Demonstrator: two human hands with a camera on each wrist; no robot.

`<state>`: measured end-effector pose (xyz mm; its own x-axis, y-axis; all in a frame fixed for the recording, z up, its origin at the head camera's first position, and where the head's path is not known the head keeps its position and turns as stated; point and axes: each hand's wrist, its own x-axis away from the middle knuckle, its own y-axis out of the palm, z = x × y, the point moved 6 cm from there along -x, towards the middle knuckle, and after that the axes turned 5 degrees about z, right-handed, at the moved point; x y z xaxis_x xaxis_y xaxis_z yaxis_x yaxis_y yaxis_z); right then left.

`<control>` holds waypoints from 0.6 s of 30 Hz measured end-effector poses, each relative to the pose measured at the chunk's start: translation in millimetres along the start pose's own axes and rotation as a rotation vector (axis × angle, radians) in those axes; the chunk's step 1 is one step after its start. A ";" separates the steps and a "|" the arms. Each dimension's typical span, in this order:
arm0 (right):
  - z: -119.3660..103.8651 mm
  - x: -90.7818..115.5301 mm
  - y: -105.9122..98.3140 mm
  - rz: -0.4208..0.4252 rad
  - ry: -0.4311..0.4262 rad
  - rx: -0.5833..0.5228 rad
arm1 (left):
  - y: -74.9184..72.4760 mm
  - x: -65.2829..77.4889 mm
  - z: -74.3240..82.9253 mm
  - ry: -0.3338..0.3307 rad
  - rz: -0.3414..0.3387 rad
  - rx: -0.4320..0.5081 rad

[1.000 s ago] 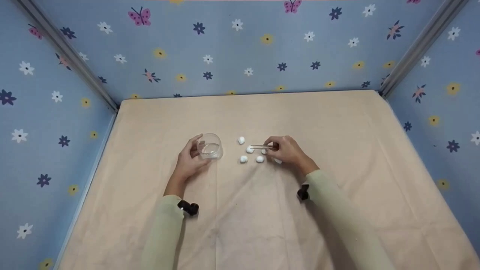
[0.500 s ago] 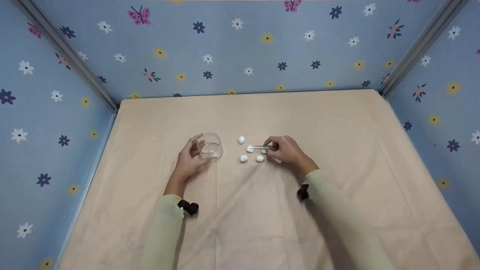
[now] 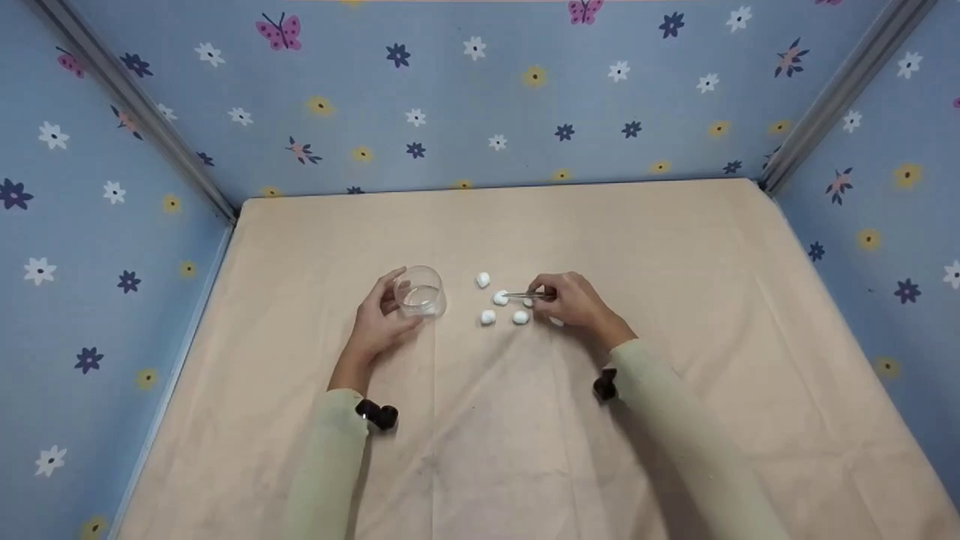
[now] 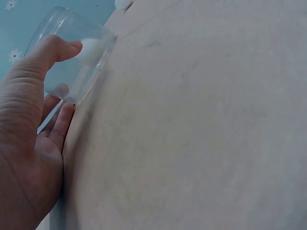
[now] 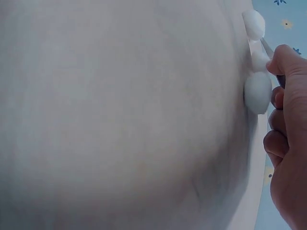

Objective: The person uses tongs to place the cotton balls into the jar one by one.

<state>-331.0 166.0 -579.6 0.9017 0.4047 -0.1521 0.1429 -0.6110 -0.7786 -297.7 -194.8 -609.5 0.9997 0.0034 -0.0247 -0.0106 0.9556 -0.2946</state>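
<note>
My left hand holds a clear plastic cup upright on the cloth, thumb on one side and fingers on the other. Through the wall of the cup in the left wrist view, something white and round shows. Metal tweezers are pinched between the thumb and fingers of my right hand. Their tips meet at a white cotton ball amid the group. In the right wrist view, a nearer cotton ball stands beside the right fingers.
Around the tweezers lie more cotton balls, one at the back, one in front and one to its right; others are partly hidden by the right hand. A beige cloth covers the table. Blue flowered walls enclose it.
The arms of the tweezers, spread apart before, have come together at the cotton ball. Both hands and the cup stay in place.
</note>
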 end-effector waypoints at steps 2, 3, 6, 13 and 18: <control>-0.4 -0.2 -0.6 0.000 -0.006 0.001 | -0.1 -0.1 0.0 0.007 -0.002 0.000; -0.6 -0.1 -0.9 0.002 -0.011 0.000 | -0.3 -0.2 -0.3 0.010 -0.002 0.005; -1.0 -0.2 -1.5 0.018 -0.034 -0.005 | -0.9 0.1 -1.0 0.014 -0.001 -0.004; 7.0 -0.8 2.1 0.029 -0.045 -0.051 | -0.5 1.0 -0.1 0.009 -0.003 -0.011; 1.4 0.0 -3.7 0.009 0.023 -0.032 | -0.6 0.4 0.8 0.008 0.000 -0.020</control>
<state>-332.1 169.2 -577.5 0.9121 0.3835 -0.1446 0.1473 -0.6359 -0.7576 -297.3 -195.1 -608.5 0.9995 0.0007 -0.0322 -0.0108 0.9494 -0.3139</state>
